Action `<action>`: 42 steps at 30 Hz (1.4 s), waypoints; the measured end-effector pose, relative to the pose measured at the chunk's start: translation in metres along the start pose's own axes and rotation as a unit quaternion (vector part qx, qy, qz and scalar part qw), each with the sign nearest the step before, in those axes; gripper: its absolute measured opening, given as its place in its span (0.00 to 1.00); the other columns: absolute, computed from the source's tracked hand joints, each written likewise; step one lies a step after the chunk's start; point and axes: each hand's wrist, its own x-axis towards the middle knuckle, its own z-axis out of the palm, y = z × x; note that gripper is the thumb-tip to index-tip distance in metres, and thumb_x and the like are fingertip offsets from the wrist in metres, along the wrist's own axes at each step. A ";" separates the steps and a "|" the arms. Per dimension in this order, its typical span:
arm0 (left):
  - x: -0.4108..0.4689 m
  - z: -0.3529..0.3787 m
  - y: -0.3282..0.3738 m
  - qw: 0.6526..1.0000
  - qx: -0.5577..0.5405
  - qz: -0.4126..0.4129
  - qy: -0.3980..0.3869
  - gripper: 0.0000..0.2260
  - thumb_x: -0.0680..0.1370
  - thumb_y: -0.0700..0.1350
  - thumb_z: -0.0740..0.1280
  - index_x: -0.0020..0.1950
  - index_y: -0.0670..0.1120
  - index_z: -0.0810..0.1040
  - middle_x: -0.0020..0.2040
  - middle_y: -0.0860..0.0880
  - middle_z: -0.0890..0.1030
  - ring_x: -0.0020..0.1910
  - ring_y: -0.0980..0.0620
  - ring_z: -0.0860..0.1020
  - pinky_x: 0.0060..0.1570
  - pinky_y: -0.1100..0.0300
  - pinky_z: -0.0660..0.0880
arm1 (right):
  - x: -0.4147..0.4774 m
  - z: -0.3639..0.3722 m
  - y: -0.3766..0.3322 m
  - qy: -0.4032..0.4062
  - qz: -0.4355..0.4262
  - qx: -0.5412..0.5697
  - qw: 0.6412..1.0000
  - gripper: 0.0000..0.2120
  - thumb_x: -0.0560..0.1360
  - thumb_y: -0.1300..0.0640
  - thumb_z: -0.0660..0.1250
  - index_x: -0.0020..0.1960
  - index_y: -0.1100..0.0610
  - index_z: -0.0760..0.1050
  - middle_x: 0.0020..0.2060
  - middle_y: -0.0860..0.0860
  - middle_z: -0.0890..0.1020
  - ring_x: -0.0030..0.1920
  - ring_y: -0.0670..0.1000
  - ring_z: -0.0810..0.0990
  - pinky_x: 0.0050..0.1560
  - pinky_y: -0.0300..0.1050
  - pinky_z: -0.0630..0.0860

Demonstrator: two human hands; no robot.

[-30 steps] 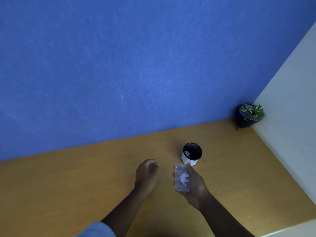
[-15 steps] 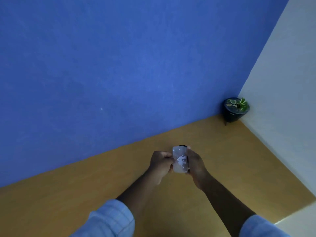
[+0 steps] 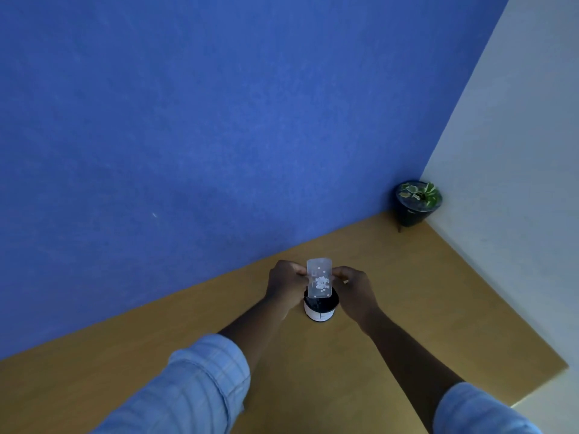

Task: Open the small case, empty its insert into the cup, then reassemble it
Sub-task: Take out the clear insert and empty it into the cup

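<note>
wooden table (image 3: 188, 333), both hands' fingers (image 3: 299, 270) pinching small case (image 3: 319, 278) over cup (image 3: 320, 310)

The small case (image 3: 319, 278) at frame centre looks like clear, smooth plastic. The cup (image 3: 320, 311) below it has a glossy white wall. The desk (image 3: 407, 296) is matt wood-grain; the sleeves (image 3: 194, 386) are soft light-blue cloth.
</note>
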 end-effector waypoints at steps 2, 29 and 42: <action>0.006 0.003 -0.001 1.000 0.011 -0.001 -0.004 0.02 0.79 0.38 0.75 0.51 0.41 0.87 0.49 0.40 0.89 0.48 0.42 0.90 0.52 0.43 0.89 | 0.004 0.001 0.002 0.006 -0.001 -0.016 1.000 0.10 0.79 0.60 0.66 0.48 0.54 0.87 0.41 0.48 0.88 0.42 0.50 0.84 0.39 0.44 0.75; -0.002 0.001 -0.010 0.962 0.172 0.212 -0.029 0.10 0.83 0.40 0.68 0.47 0.38 0.87 0.41 0.41 0.87 0.42 0.44 0.85 0.43 0.50 0.80 | -0.003 0.003 0.027 0.030 -0.071 -0.129 0.989 0.15 0.82 0.60 0.66 0.66 0.59 0.83 0.59 0.60 0.86 0.56 0.58 0.85 0.50 0.43 0.76; -0.004 -0.001 -0.013 0.958 0.178 0.226 -0.010 0.06 0.80 0.39 0.73 0.47 0.41 0.90 0.43 0.46 0.90 0.43 0.52 0.86 0.41 0.59 0.79 | -0.032 0.011 0.035 -0.001 -0.053 -0.069 0.996 0.28 0.80 0.60 0.65 0.80 0.57 0.67 0.30 0.42 0.78 0.32 0.39 0.80 0.31 0.30 0.70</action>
